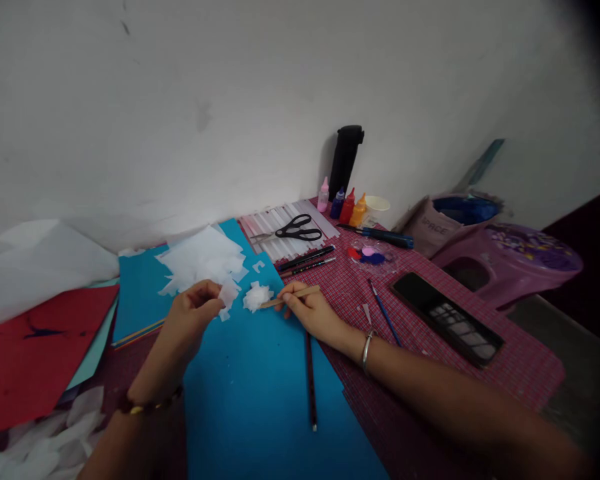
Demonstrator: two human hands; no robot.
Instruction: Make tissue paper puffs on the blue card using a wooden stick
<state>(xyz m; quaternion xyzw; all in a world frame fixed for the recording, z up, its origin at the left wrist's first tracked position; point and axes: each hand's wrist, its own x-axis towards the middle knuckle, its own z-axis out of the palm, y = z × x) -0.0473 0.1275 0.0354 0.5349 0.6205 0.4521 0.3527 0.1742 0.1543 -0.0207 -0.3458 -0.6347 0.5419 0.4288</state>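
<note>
Between thumb and fingers, my left hand (199, 308) pinches a small piece of thin white paper (229, 297). My right hand (306, 307) grips a flat wooden stick (301, 294), its far tip at a small white clump (257, 297) on the blue sheet (250, 400). I cannot tell whether that clump is paper or paste. Just beyond my left hand lies a large white layered paper shape (204, 257) with jagged edges. A dark pencil (310, 387) rests on the blue sheet below my right hand.
Black-handled scissors (297, 228) lie on white strips at the back. Paint bottles (349, 208), a paint palette (373, 255), a blue brush (384, 312) and a phone (447, 319) are on the right. Red paper (45, 353) and white scraps (55, 440) lie left. A pink stool (510, 260) stands beyond.
</note>
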